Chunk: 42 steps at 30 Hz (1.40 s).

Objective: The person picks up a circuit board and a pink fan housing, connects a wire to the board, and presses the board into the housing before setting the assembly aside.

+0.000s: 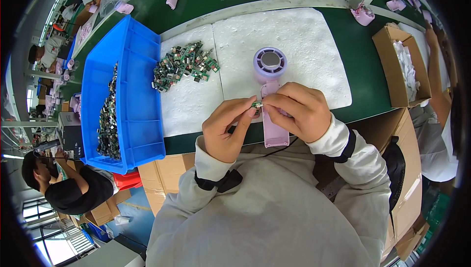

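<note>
Where everything is laid out, green bench (365, 70): spans the view ahead of the person, keeping the nearer things within arm's reach.
White sheets (314, 46): two side by side on the bench, probably as padding against scratches.
Blue bin (142, 90): stands at the left with many boards inside, likely a close supply on that side.
Cardboard box (387, 70): off to the right, holding white pieces, likely set there to spare elbow room.
Lilac fan (275, 132): its round head lies on the right sheet, its handle toward the person, which seems to bring the handle under both hands.
Loose pile (184, 66): boards spread beside the bin, presumably easier to pick singly.
Right hand (301, 110): fingertips drawn narrow at the small board's right end; cannot tell what they grip.
Left hand (225, 129): thumb and forefinger pinch that board from the left.
Small circuit board (256, 104): just left of the handle, apparently held by its edge for fine control.
</note>
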Each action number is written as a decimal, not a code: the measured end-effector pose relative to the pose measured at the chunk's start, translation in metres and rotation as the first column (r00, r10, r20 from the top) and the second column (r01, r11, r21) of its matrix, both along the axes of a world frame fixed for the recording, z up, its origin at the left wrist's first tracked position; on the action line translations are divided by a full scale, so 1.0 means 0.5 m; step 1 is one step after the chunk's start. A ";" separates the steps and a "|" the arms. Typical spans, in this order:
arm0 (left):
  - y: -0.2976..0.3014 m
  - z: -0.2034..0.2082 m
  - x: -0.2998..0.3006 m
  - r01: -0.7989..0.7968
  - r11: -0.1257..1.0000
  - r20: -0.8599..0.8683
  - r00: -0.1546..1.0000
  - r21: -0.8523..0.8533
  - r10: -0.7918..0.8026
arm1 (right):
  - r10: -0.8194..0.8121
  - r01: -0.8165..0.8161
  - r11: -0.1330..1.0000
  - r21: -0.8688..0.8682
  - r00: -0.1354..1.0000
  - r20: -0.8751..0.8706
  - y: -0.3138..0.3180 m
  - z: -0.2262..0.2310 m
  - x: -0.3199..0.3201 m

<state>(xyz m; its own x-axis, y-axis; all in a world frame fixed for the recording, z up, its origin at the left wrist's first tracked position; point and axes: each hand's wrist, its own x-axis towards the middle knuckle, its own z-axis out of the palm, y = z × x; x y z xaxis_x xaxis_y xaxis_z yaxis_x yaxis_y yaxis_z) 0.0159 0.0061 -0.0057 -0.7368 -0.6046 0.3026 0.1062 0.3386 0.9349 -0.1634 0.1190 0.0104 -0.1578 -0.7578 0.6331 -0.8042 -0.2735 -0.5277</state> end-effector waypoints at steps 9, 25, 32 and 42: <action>0.005 0.005 0.005 -0.044 0.998 0.042 0.998 -0.049 0.046 | 0.024 -0.027 0.999 0.045 0.996 0.081 0.004 0.003 0.000; 0.073 -0.013 -0.004 -0.269 0.819 -0.003 0.951 -0.507 0.310 | -0.168 0.152 0.986 0.075 0.939 0.299 0.017 0.005 0.065; 0.077 -0.016 -0.015 -0.306 0.761 -0.030 0.935 -0.572 0.354 | -0.154 0.156 0.988 0.011 0.952 0.266 0.008 -0.013 0.069; 0.033 0.010 -0.005 -0.234 0.967 0.143 0.958 -0.105 0.248 | -0.135 0.123 0.990 0.070 0.969 0.206 0.008 0.006 -0.013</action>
<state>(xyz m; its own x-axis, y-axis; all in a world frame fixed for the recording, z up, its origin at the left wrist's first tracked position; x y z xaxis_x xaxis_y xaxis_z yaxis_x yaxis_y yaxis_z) 0.0132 0.0228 -0.0006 -0.6140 -0.7466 0.2560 -0.1306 0.4160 0.8999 -0.1697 0.1228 0.0134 -0.3816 -0.7557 0.5323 -0.7002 -0.1396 -0.7002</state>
